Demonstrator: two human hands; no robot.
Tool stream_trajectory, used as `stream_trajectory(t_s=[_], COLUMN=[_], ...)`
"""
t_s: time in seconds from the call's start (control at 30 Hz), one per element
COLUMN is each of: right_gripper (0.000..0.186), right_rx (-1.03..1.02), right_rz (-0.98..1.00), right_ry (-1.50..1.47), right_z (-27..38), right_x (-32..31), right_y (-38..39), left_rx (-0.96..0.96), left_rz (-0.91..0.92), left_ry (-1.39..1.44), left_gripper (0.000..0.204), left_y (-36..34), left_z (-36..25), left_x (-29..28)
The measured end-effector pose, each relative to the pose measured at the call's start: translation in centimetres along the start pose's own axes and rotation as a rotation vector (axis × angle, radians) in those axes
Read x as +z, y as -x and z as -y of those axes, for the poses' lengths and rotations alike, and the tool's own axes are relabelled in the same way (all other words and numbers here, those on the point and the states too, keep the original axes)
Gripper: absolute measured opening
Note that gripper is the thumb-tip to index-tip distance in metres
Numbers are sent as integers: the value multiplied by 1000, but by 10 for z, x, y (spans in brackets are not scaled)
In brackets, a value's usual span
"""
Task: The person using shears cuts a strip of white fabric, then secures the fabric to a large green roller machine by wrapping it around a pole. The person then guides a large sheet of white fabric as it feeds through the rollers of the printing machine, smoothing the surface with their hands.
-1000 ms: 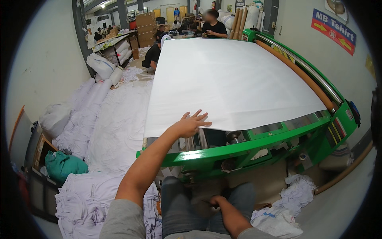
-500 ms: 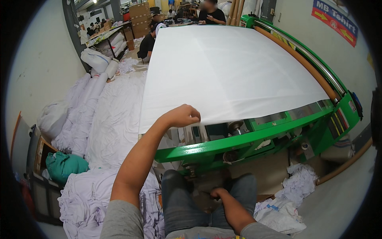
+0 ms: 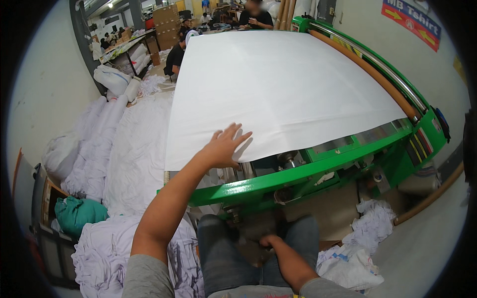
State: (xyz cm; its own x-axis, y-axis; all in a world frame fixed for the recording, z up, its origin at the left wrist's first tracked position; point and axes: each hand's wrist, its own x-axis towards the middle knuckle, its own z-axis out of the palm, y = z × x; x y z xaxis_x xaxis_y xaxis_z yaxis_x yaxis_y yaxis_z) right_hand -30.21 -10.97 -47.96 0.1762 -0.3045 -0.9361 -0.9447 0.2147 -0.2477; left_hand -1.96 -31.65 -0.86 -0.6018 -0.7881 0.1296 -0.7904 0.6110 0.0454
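Note:
A wide sheet of white fabric (image 3: 278,79) lies stretched across the green machine (image 3: 293,181). At the sheet's near left part, my left hand (image 3: 226,145) reaches in with fingers spread, over or lightly on the cloth; nothing is in it. Its edge hangs unevenly just above the machine's curved front rail. Low between my knees, my right hand (image 3: 270,242) is closed, and what it grips, if anything, is hidden. A brown roller tube (image 3: 367,69) runs along the right side of the cloth.
Heaped white cloth (image 3: 112,253) lies left of my legs, beside a green bundle (image 3: 82,212). More white fabric (image 3: 136,149) covers the floor left of the machine. Loose scraps (image 3: 370,226) lie at right. One person (image 3: 175,58) crouches beyond the far left corner; another (image 3: 256,19) is behind the far end.
My left hand has opened from a loose curl into spread fingers over the cloth. My right hand stays low between my knees. The whole view has shifted slightly.

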Motion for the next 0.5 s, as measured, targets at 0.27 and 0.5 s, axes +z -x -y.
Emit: stream_trajectory(t_s=[0.27,0.5], right_gripper=[40,43], right_rx=[-18,5], right_rz=[21,29], right_ry=[93,-16], right_z=[38,24], right_x=[-3,-3], right_y=[31,8], left_rx=[-166,-9], left_rz=[214,-160], left_ry=[509,814], left_gripper=[38,39], left_y=[10,8], left_z=[38,16], left_x=[-26,-53])
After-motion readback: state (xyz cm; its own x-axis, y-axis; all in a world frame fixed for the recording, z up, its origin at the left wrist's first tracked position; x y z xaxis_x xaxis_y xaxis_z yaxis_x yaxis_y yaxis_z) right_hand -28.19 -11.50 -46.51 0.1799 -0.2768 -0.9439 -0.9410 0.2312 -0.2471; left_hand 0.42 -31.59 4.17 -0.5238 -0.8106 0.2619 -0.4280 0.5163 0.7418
